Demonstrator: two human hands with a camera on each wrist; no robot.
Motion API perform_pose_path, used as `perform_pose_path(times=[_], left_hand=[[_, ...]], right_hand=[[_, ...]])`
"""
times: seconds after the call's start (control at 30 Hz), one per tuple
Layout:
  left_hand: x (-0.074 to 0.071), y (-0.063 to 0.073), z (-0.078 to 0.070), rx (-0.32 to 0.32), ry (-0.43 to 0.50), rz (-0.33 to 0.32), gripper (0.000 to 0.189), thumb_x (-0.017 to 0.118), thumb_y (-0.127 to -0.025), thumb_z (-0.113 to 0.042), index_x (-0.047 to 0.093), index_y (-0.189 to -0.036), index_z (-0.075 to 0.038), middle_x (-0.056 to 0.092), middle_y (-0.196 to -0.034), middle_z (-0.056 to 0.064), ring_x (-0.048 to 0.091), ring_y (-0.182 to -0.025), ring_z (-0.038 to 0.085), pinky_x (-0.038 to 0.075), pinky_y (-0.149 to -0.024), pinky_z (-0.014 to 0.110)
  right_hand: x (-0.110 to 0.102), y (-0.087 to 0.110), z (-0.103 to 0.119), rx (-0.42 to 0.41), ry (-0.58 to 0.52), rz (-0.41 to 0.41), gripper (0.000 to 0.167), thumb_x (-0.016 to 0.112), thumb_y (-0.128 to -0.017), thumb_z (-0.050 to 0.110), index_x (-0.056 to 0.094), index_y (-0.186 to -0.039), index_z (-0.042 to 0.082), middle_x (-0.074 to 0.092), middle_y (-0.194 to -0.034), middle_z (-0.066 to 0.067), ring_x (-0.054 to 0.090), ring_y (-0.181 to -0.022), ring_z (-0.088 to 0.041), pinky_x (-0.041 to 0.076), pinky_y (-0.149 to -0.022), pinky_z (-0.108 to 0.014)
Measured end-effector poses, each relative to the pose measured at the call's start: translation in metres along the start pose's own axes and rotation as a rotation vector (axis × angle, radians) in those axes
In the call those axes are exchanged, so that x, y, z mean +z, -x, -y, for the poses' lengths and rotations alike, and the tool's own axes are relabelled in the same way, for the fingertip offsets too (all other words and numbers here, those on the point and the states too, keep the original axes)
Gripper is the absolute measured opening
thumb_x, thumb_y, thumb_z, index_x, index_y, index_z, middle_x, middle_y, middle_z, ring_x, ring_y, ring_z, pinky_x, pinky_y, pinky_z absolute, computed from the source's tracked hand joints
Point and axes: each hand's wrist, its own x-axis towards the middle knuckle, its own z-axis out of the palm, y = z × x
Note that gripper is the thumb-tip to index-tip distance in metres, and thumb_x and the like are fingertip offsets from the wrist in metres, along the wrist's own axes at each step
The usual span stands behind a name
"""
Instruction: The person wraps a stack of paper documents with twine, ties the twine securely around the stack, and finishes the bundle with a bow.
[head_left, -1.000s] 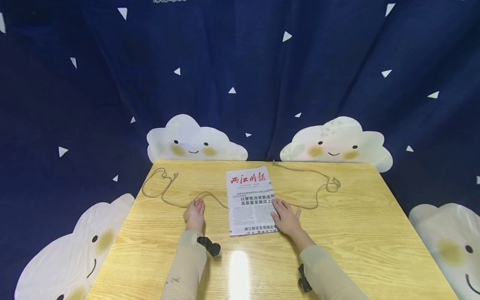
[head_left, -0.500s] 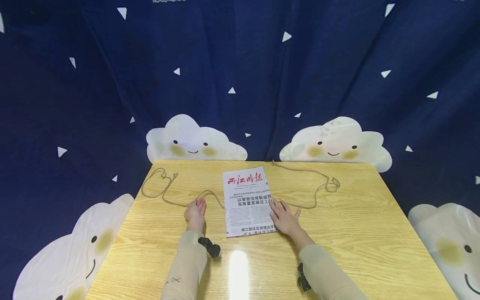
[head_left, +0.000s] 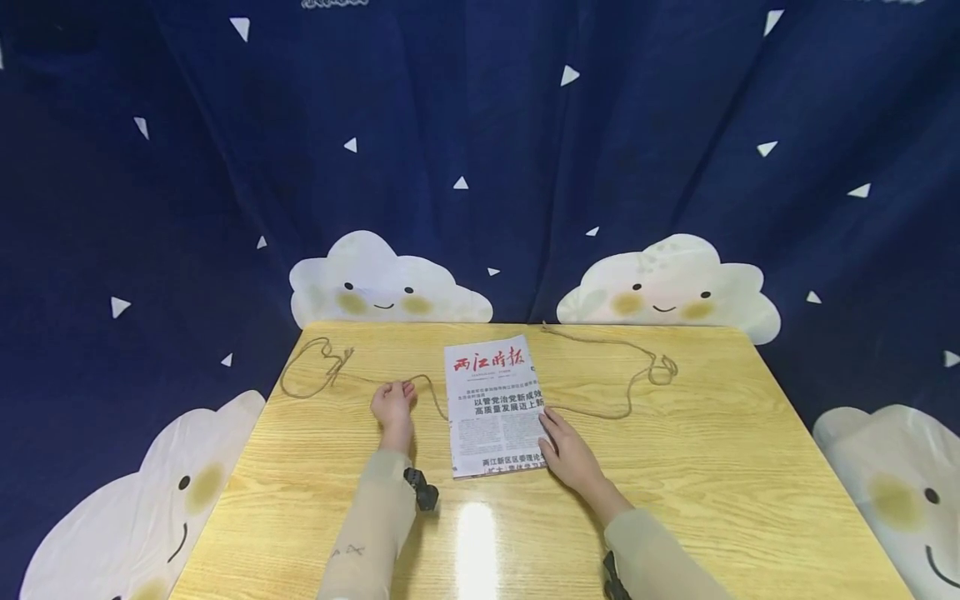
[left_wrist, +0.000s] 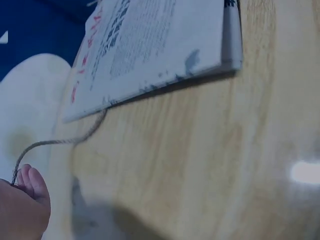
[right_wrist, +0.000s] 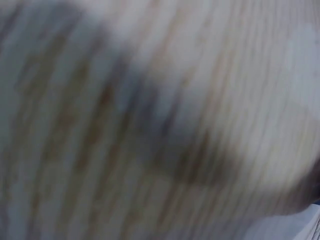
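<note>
A dark blue backdrop [head_left: 420,92] with printed white clouds [head_left: 667,287] rises behind the work. In front of it spreads the wooden table [head_left: 712,483], its near part catching a bright glare.

The folded newspaper [head_left: 495,433] lies flat near the middle of the table, its red masthead toward the backdrop. Beside it is the right hand [head_left: 573,460], fingers fairly straight and fingertips on the paper's right edge. The right wrist view is too blurred to add anything about that contact. The left hand [head_left: 392,408] is well apart from the paper's left edge, fingers curled and pinching the thin brown cord [left_wrist: 55,142], which arches from the fingers down to that edge. Cord shows on both sides of the paper; whether it is one length running beneath is hidden.

The step in hand looks like raising the left stretch of cord while the paper is steadied. To do it well, the right fingertips should press lightly, enough to stop the paper sliding or turning but not enough to crease its edge. The left pinch is best kept low and the pull slow, since a jerk could skew the sheets. The loose loop farther left deserves watching: it could snag or knot if drawn in quickly.
</note>
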Motion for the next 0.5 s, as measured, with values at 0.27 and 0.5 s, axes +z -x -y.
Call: perform_pose_path(times=[0.27, 0.5], left_hand=[[0.033, -0.006, 0.016, 0.277, -0.179, 0.059, 0.006, 0.05, -0.088, 0.004, 0.054, -0.084, 0.006, 0.063, -0.08, 0.027, 0.064, -0.067, 0.026, 0.055, -0.062, 0.025], [0.063, 0.012, 0.02, 0.503, -0.439, 0.19, 0.006, 0.058, -0.085, 0.001, 0.061, -0.083, 0.006, 0.063, -0.074, 0.015, 0.061, -0.068, 0.028, 0.047, -0.055, 0.016]], right_hand=[[0.001, 0.001, 0.0, 0.051, -0.027, 0.051, 0.048, 0.054, -0.091, 0.02, 0.044, -0.134, 0.002, 0.034, -0.144, -0.011, 0.033, -0.13, -0.03, 0.028, -0.107, -0.043], [0.0, 0.003, -0.002, 0.059, -0.045, 0.063, 0.049, 0.055, -0.091, 0.022, 0.043, -0.135, 0.003, 0.033, -0.145, -0.009, 0.032, -0.131, -0.029, 0.028, -0.107, -0.044]])
